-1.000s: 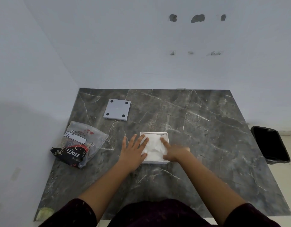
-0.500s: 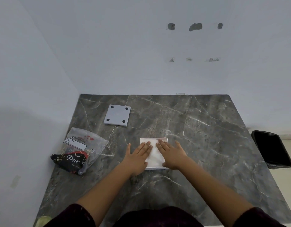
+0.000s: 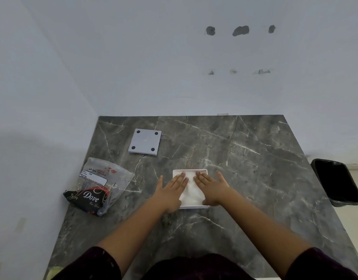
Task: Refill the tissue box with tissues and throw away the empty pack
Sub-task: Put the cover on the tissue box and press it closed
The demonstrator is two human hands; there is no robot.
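Observation:
A white square tissue box [image 3: 191,207] sits open on the dark marble table, filled with white tissues [image 3: 191,191]. My left hand [image 3: 171,190] lies flat over its left side, fingers spread and pressing on the tissues. My right hand [image 3: 211,187] lies flat over its right side in the same way. Neither hand grips anything. The grey box lid [image 3: 144,141] rests apart at the far left, with dark pads at its corners. The clear plastic tissue pack [image 3: 98,185], printed "Dove", lies crumpled at the left edge.
A black bin [image 3: 337,182] stands on the floor off the table's right edge. White walls close the far and left sides of the marble table [image 3: 254,168].
My right hand went from gripping the box's edge to lying flat on the tissues. Both hands now press down side by side, and the tissues sit lower and flatter.

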